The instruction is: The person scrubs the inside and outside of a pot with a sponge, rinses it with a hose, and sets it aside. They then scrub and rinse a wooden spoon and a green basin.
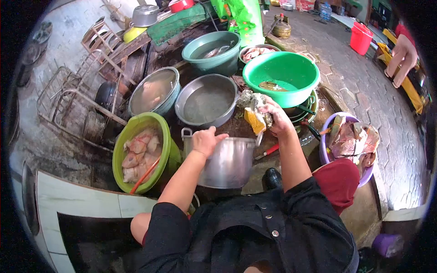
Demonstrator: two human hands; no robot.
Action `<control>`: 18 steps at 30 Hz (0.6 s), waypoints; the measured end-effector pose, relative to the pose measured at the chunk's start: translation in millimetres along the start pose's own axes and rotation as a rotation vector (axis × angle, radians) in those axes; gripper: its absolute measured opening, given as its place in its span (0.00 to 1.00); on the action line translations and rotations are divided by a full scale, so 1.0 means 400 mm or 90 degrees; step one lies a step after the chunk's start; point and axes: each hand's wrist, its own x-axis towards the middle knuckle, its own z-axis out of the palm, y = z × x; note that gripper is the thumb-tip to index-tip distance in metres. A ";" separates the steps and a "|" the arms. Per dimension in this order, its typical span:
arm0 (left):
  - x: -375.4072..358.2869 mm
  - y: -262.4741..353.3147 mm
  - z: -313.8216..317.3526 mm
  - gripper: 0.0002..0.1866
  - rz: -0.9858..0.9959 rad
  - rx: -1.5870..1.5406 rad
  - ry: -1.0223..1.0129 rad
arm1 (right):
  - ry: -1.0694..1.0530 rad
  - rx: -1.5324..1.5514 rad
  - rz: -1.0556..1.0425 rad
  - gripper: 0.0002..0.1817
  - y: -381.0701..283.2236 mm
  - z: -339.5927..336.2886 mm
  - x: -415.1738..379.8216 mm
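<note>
A large aluminium pot (226,166) stands in front of my knees, a loop handle on either side of its rim. My left hand (208,142) is closed over the near rim of the pot, beside its left handle. Above the right handle, my right hand (276,117) grips a yellow sponge (255,121) together with a grey, foamy scrubber (248,98). Foam whitens the fingers of that hand. The pot's inside is hidden from me. Just beyond it sits a grey metal basin (207,102) with cloudy water.
A lime-green bucket (169,150) and a purple basin (324,157) hold pieces of meat or fish. Behind are a green basin (296,68), a teal tub (211,66) and a water-filled basin (172,86). A metal rack (75,93) is left; a person (403,54) stands far right.
</note>
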 end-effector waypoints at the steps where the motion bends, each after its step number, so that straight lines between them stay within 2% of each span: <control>1: 0.004 0.000 -0.011 0.32 -0.051 -0.002 -0.001 | -0.020 -0.008 0.000 0.29 0.003 0.004 0.005; 4: 0.010 -0.017 -0.026 0.32 -0.189 -0.021 -0.036 | -0.066 -0.051 0.026 0.28 0.029 0.010 0.021; 5: 0.008 -0.024 -0.029 0.29 -0.218 -0.025 -0.058 | -0.090 -0.082 0.042 0.28 0.041 0.010 0.032; 8: -0.009 -0.072 0.006 0.25 -0.250 -0.118 -0.015 | -0.097 -0.257 0.101 0.27 0.134 0.024 0.058; 10: -0.009 -0.106 0.033 0.21 -0.299 -0.142 0.001 | -0.130 -0.621 0.050 0.29 0.224 0.063 0.065; 12: -0.008 -0.162 0.082 0.20 -0.351 -0.232 0.040 | -0.210 -0.787 0.038 0.26 0.317 0.143 0.031; 14: -0.019 -0.203 0.101 0.20 -0.361 -0.286 0.080 | -0.196 -1.052 -0.167 0.25 0.396 0.183 0.001; 15: -0.025 -0.232 0.123 0.19 -0.362 -0.312 0.083 | -0.210 -1.059 -0.180 0.25 0.410 0.182 0.015; 18: -0.053 -0.286 0.165 0.19 -0.386 -0.349 0.140 | -0.105 -1.120 -0.253 0.25 0.450 0.156 0.108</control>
